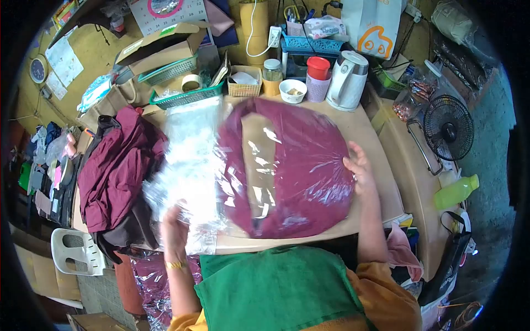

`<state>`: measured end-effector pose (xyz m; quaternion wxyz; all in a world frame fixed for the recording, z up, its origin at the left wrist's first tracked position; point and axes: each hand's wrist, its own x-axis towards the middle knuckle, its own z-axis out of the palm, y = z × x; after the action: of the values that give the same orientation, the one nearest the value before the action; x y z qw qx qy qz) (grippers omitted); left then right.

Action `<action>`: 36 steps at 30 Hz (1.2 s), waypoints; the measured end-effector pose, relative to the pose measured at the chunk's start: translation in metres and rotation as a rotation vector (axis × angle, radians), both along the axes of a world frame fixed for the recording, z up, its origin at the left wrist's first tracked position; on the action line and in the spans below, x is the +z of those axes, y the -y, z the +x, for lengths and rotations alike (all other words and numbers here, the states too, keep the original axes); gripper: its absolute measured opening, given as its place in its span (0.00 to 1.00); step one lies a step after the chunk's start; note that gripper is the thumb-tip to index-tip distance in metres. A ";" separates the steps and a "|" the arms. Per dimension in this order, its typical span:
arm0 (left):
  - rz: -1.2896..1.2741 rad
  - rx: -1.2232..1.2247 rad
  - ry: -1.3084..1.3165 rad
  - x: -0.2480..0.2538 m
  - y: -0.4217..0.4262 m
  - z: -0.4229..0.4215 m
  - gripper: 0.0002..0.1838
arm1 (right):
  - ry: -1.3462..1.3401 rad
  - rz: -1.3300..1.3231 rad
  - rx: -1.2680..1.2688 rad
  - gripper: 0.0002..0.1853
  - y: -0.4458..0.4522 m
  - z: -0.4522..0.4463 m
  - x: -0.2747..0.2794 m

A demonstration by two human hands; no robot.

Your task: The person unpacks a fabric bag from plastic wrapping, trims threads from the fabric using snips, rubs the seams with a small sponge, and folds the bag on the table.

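Note:
A maroon fabric bag with a long strap loop (pixel 312 160) lies on the table inside a clear plastic sleeve. Creases in the plastic run together at its right side, where my right hand (pixel 360 165) grips the edge with bent fingers. To the left, my left hand (pixel 174 223) has its fingers closed on the loose clear plastic (pixel 160 190). Beside it is a pile of clear plastic sleeves (pixel 193 138), bright with glare. More maroon fabric (pixel 118 168) is heaped with dark cloth at the table's left.
Along the back of the table stand a green basket (pixel 187 99), a small bowl (pixel 292 92), a red-lidded cup (pixel 318 71) and a white electric kettle (pixel 348 80). A black fan (pixel 448 127) and a yellow-green bottle (pixel 455 192) are at the right. A white plastic chair (pixel 76 252) stands lower left.

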<state>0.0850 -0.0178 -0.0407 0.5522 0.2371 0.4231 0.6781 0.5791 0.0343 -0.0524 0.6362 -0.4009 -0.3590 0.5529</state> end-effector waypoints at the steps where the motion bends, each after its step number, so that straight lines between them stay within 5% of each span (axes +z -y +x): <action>1: -0.181 -0.222 -0.196 -0.033 0.017 -0.019 0.18 | 0.437 -0.136 -0.050 0.38 -0.005 0.018 0.000; 2: -0.206 -0.158 -0.024 -0.079 0.035 -0.036 0.22 | 0.658 -0.198 -0.074 0.38 -0.008 0.019 0.004; 5: -0.162 -0.088 -0.030 -0.041 0.046 -0.015 0.25 | 1.494 -0.099 -0.181 0.38 -0.007 0.002 0.027; 9: -0.024 -0.087 -0.803 -0.025 0.005 0.020 0.27 | 1.741 -0.092 0.103 0.38 -0.009 -0.074 -0.009; 11: -0.094 -0.077 -0.828 -0.027 -0.006 0.011 0.25 | 1.822 -0.091 0.083 0.39 -0.004 -0.093 -0.018; 15: -0.257 0.131 -1.217 -0.008 -0.004 -0.038 0.21 | 1.822 -0.059 0.151 0.38 -0.006 -0.066 -0.005; 17: 0.027 0.219 -1.379 -0.022 -0.017 -0.064 0.19 | 1.693 -0.086 0.550 0.36 -0.027 -0.046 0.028; 19: 0.052 0.213 -1.301 -0.012 -0.043 -0.055 0.18 | 1.534 -0.113 0.548 0.32 -0.063 -0.045 0.024; 21: 0.050 0.148 -1.269 -0.003 -0.078 -0.018 0.19 | 1.475 0.144 -0.004 0.33 -0.090 -0.058 0.012; 24: 0.057 0.183 -1.443 -0.028 -0.121 0.007 0.19 | 1.694 0.122 -0.131 0.33 -0.105 -0.094 -0.022; 26: 0.001 -0.140 -1.308 -0.024 -0.136 -0.004 0.16 | 1.719 0.065 -0.128 0.34 -0.106 -0.099 -0.038; 29: 0.050 0.155 -0.946 -0.017 -0.123 -0.040 0.10 | 1.694 0.143 -0.013 0.34 -0.096 -0.114 -0.037; 31: 0.158 0.514 -0.975 -0.005 -0.111 -0.052 0.12 | 1.734 0.139 0.016 0.34 -0.095 -0.125 -0.037; 33: -0.062 0.541 -1.027 0.007 -0.095 -0.064 0.14 | 1.751 0.094 -0.028 0.34 -0.098 -0.130 -0.038; 36: -0.211 0.020 -1.128 -0.014 -0.091 -0.061 0.26 | 1.755 0.064 -0.012 0.34 -0.102 -0.135 -0.031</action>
<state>0.0237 0.0728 -0.0545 0.2554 0.5019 0.7198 0.4058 0.4438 0.1368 -0.0832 0.1442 -0.6651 -0.7321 0.0313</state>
